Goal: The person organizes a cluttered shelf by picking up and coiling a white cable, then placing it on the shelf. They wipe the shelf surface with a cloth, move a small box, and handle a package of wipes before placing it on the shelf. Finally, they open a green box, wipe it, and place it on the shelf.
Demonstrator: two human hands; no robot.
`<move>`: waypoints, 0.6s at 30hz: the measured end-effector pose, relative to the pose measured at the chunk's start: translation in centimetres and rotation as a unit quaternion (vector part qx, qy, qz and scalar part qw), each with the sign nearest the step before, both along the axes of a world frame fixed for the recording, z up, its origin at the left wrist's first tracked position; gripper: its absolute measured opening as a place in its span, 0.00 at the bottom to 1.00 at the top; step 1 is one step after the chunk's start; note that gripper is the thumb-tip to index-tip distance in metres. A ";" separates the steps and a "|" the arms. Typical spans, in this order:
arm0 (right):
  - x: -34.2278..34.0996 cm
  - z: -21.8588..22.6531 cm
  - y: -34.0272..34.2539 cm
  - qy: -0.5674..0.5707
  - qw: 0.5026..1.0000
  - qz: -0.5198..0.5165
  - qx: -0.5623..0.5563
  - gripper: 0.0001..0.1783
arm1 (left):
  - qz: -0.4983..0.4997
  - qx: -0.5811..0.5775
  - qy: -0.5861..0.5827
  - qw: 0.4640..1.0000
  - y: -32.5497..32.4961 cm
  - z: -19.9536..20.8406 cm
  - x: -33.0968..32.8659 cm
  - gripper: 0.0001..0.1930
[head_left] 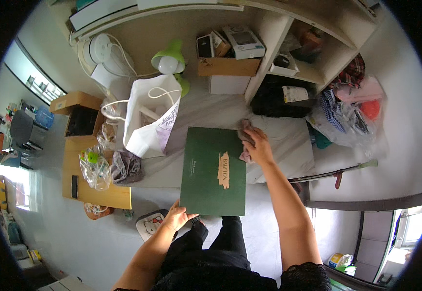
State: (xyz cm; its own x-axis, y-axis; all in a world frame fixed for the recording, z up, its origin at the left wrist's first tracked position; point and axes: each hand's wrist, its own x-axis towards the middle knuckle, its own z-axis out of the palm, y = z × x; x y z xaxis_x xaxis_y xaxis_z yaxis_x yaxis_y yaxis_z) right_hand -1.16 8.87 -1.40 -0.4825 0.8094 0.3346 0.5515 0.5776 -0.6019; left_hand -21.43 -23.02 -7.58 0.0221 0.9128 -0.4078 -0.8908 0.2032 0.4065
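A flat dark green box or folder (203, 169) with a gold patch lies partly on the marble-look desk, its near end jutting over the front edge. My left hand (176, 217) grips its lower left corner, thumb on top and fingers beneath. At the upper right edge of the green piece, my right hand (258, 145) is closed on a crumpled brownish-pink cloth (245, 127). Part of that cloth hangs below my fingers against the edge. Whether the green piece opens like a box cannot be told.
Left of it stands a white paper bag (143, 131) with rope handles. Behind are a green lamp (170, 59) and a cardboard box of small packages (228, 66). A black bag (281, 99) and plastic-wrapped clothes (351, 116) sit at right. A wooden side table (119, 195) holds plastic bags and a phone.
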 end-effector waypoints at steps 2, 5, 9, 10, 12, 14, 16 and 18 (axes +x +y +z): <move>-2.3 -0.8 -0.7 -0.062 0.997 0.022 0.037 0.20 | 0.023 -0.017 -0.023 0.999 0.4 -1.3 0.7 0.25; -4.0 -1.7 -3.8 -0.223 0.968 0.075 0.087 0.17 | 0.066 -0.054 -0.038 0.996 0.7 -1.7 1.4 0.23; -4.5 -0.4 -13.8 -0.237 0.925 0.267 0.131 0.15 | 0.071 -0.035 -0.056 0.995 0.1 -4.6 1.1 0.25; -4.1 -0.3 -16.7 -0.226 0.913 0.309 0.144 0.15 | 0.064 -0.024 -0.060 0.996 -0.1 -5.3 1.0 0.26; -3.4 -1.3 -19.2 -0.157 0.913 0.352 0.134 0.16 | 0.069 0.003 -0.069 0.995 0.3 -4.7 1.1 0.28; -3.8 -2.4 -17.9 -0.102 0.914 0.354 0.173 0.14 | 0.059 0.010 -0.068 0.996 1.1 -2.5 1.1 0.31; -6.0 -1.7 -12.6 -0.077 0.927 0.303 0.206 0.17 | 0.107 -0.032 -0.087 0.990 0.5 -1.7 1.3 0.28; -9.3 -1.3 -6.4 -0.213 0.944 0.159 0.196 0.14 | 0.113 -0.027 -0.102 0.988 0.6 -1.6 1.4 0.26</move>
State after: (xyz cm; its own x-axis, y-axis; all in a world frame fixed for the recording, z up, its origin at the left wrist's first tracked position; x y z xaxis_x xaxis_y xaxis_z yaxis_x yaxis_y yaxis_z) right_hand -10.41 2.44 -2.71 -0.8380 0.4561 0.2994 0.4569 0.8866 -0.0717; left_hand -20.04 -22.40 -9.20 -0.0931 0.8810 -0.4638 -0.9780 0.0064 0.2084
